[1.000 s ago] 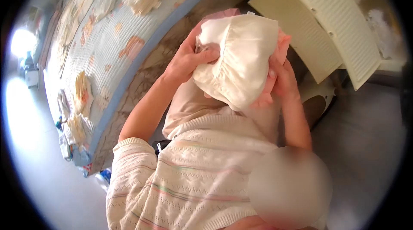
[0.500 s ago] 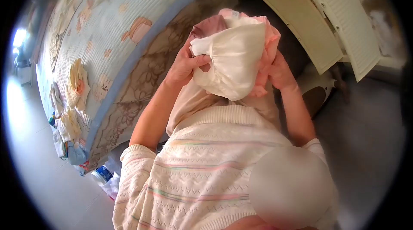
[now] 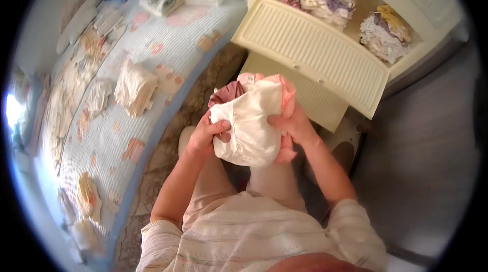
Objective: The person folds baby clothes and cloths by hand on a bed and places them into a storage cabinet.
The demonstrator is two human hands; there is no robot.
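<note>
Between my two hands, above my knees, is a bundle of folded clothes. A white gathered garment (image 3: 249,129) is on the near side, with a pink garment (image 3: 288,94) behind it and a mauve one (image 3: 227,93) at the upper left. My left hand (image 3: 205,132) grips the bundle's left edge, thumb over the white cloth and fingers hidden behind. On the opposite edge my right hand (image 3: 296,125) is closed, its thumb lying on the white garment and its other fingers partly out of sight behind the pink cloth.
Ahead stands a cream cabinet (image 3: 396,76) with ribbed fold-down doors (image 3: 310,51) hanging open. Inside are clothes piles (image 3: 328,0) and another pile (image 3: 384,38). At left, a bed with a quilted blue cover (image 3: 152,76) holds a folded white stack (image 3: 134,89) and several other garments.
My view has swung up and forward, bringing the cabinet's inside and more of the bed into sight. My right thumb has come onto the front of the white garment.
</note>
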